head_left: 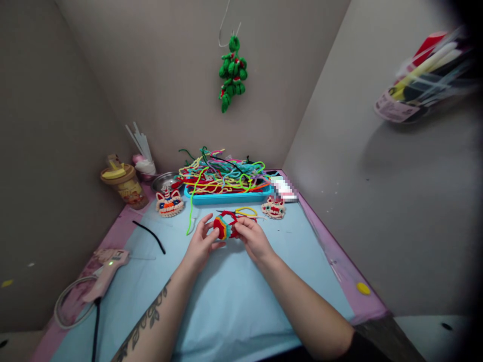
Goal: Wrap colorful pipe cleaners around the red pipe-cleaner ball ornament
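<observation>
Between my two hands, above the blue table cover, is a small fuzzy piece point(222, 227) in red, yellow and turquoise, with a red loop on its right side. My left hand point(205, 236) pinches its left part between thumb and fingers. On the right, my right hand point(252, 235) grips the red loop with thumb and forefinger. Yellow-handled scissors point(246, 211) lie just behind, partly hidden by the piece and my right hand. Two fuzzy lion-like faces stand further back, a left one point(169, 203) with blue and orange and a right one point(274, 208) in cream and red.
A blue tray point(226, 197) heaped with coloured pipe cleaners stands at the back. At left are a pink glue gun point(109, 274) with its cable, a black pipe cleaner point(151, 235), a lidded cup point(130, 188) and a metal bowl point(162, 181). A yellow disc point(363, 288) lies right.
</observation>
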`<state>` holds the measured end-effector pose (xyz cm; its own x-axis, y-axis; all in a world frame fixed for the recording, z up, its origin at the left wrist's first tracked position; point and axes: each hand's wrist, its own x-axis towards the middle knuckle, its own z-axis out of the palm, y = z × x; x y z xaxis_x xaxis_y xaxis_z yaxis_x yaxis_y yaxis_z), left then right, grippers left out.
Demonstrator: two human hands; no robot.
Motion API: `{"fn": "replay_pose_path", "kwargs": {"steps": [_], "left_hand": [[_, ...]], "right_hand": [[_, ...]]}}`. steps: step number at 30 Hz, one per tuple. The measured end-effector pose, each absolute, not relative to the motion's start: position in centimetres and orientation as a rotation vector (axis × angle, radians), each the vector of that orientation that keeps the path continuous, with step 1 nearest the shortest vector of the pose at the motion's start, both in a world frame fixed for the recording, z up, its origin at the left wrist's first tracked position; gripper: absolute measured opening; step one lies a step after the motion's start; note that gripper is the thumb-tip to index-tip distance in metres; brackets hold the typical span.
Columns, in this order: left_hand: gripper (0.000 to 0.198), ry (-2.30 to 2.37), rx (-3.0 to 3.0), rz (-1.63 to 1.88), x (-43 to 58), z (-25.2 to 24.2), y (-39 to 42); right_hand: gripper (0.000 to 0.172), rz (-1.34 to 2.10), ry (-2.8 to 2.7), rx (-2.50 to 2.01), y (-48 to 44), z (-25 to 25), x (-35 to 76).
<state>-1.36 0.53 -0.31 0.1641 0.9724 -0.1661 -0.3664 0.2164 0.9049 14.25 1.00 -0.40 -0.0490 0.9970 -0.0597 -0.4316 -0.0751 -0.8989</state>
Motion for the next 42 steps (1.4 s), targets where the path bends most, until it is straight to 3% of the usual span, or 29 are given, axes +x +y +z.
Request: {"fn": "replay_pose_path", "kwargs": {"steps": [7,22,42], "left_hand": [[0.066,0.986,1.133,1.202,-1.1,-0.8,0.5],[0.044,1.181,1.440,1.274,-0.8,-1.2,0.2],[0.033,1.148,1.404,1.317,-0.6,-0.8,0.2]], "right_hand": [[0.020,1.356,-1.045,-0.945,0.6,-0.5,13.9],[0.019,1.343,-1.012,-0.920,0.1,-0.5,12.7],[0.019,1.447,-0.815,-0.811,0.1,-2.2,12.1]]}}
